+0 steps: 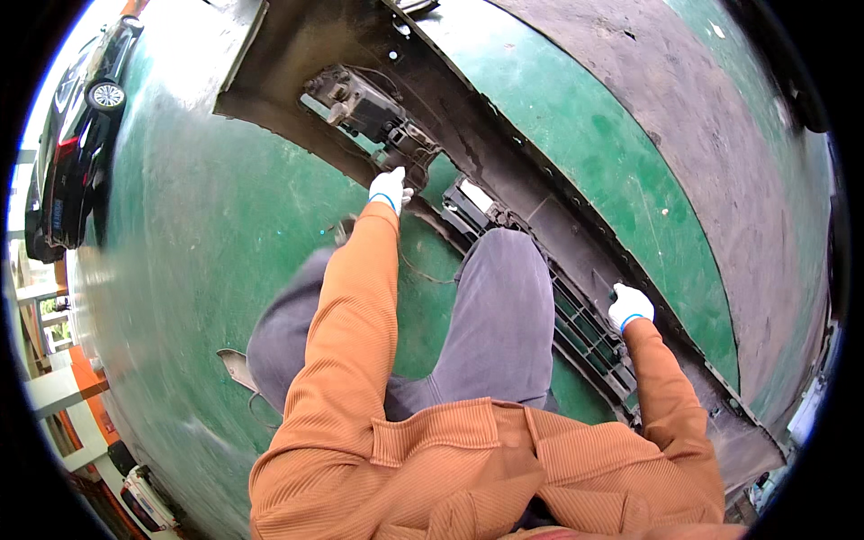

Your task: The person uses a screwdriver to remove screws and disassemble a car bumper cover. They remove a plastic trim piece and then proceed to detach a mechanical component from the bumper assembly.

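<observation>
From where I stand, the work looks like handling the fittings inside a big dark bumper [558, 220], which lies hollow side up on the green floor [207, 270], slanting from far left to near right. The gloved left hand [390, 190] is at a dark housing [411, 148], its arm stretched forward; I can't tell whether it grips. The right hand [631, 307], elbow bent, is curled over the near-right stretch beside the slatted grille [580, 324], its hold unclear. I'd say the next move calls for a sure grasp on the housing.
</observation>
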A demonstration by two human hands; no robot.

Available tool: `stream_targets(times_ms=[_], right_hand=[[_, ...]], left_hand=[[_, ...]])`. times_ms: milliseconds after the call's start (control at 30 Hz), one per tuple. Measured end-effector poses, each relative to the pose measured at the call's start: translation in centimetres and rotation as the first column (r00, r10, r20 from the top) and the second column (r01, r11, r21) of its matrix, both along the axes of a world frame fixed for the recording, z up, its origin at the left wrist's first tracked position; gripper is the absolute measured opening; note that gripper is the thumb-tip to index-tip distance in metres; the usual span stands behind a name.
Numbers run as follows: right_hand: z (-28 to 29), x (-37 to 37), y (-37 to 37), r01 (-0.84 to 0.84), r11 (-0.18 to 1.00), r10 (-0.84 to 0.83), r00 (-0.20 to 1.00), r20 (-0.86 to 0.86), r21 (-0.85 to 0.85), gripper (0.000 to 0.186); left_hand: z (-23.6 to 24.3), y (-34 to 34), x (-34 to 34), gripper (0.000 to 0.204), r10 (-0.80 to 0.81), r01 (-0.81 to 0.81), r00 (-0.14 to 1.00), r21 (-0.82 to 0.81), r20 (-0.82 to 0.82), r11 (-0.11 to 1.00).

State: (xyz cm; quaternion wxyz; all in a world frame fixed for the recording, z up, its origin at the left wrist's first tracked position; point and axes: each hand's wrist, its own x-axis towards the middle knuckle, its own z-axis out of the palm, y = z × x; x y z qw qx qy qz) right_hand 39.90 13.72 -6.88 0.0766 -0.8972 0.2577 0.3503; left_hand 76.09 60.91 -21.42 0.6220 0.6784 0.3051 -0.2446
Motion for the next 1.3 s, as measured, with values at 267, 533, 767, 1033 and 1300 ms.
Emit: stream_targets(times_ms=[267,533,767,1033,1300], right_hand=[[-1.1,2.3,1.6,-0.130,0.991,0.130,0.991,0.018,-0.017,0.037],[-0.3,3.9,1.9,-0.102,0.983,0.071,0.978,-0.197,-0.151,0.040],[-0.1,7.0,3.2,-0.183,0.973,0.137,0.947,-0.289,-0.139,0.042],[10.7,24.4,12.0,-0.432,0.893,0.386,0.878,0.281,0.124,0.050],[12.9,40.3,29.7,-0.889,0.431,0.842,0.336,0.421,-0.152,0.034]], left_hand=[[-4.6,4.2,0.7,0.074,-0.117,0.122,0.992,0.552,-0.044,0.825],[-1.3,-3.2,2.9,0.031,0.124,-0.149,0.955,-0.078,-0.269,0.986],[0.4,-6.1,0.3,0.039,0.184,-0.193,0.981,0.212,0.064,0.958],[-1.1,-3.1,-2.3,0.054,0.060,-0.161,0.957,0.350,0.283,0.923],[-0.6,-3.5,-2.1,0.054,0.039,-0.180,0.946,0.418,0.323,0.891]])
